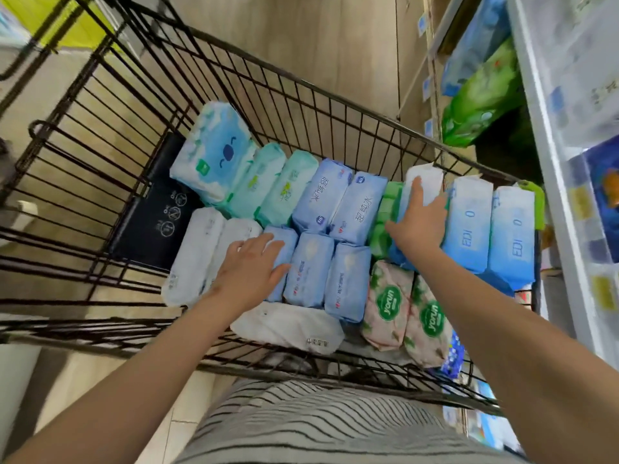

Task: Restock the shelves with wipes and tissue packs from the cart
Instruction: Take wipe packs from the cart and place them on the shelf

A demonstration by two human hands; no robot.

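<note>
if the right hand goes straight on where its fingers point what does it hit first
The right hand lies on the white-and-blue pack; past its end, probably the cart's wire wall.
</note>
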